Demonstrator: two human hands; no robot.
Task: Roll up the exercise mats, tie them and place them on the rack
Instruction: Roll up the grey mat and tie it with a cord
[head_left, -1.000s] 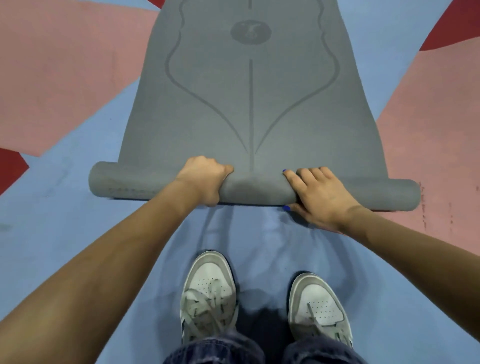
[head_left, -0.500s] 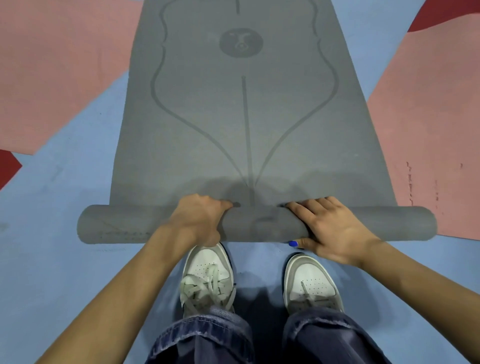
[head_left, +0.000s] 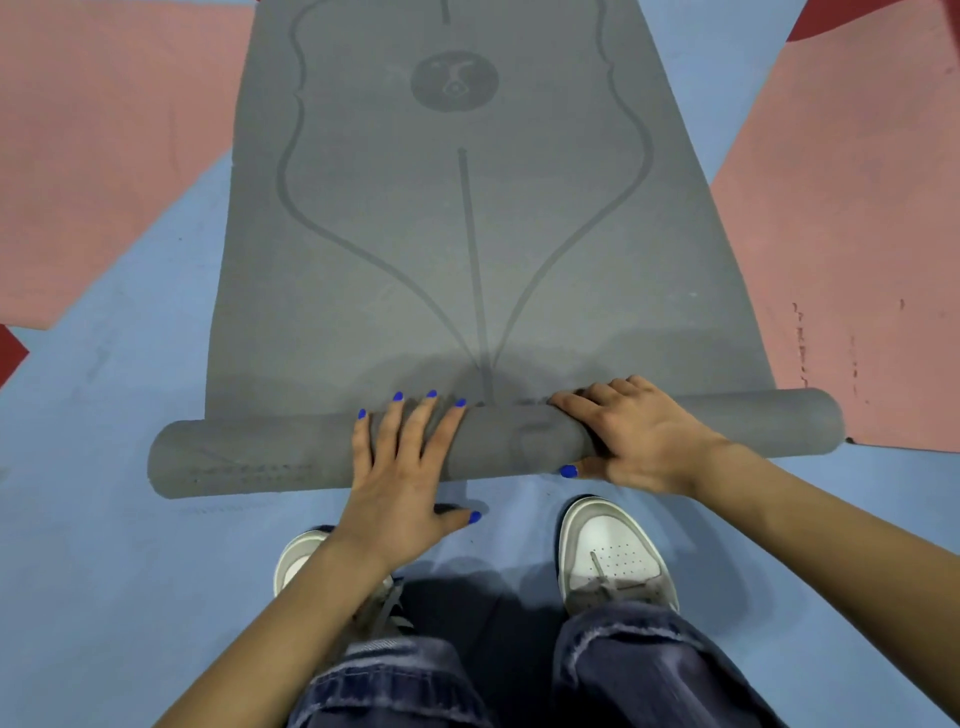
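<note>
A person bends over a grey exercise mat (head_left: 467, 249) lying on the floor (head_left: 104, 467), its near end rolled. The left hand (head_left: 402, 467) presses flat, fingers straight; the right hand (head_left: 631, 441) curls around the roll. Even pressure from both should keep it tight and straight. A round logo (head_left: 454, 80) carries no readable writing.

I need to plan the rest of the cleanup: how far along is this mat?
Done: only the near end of the grey mat is wound into a roll lying across the floor. In hand: the left hand lies flat on the roll with fingers straight, and the right hand curls over it. Left: most of the mat is flat, so more rolling, then tying and racking; no tie or rack is in view.
</note>
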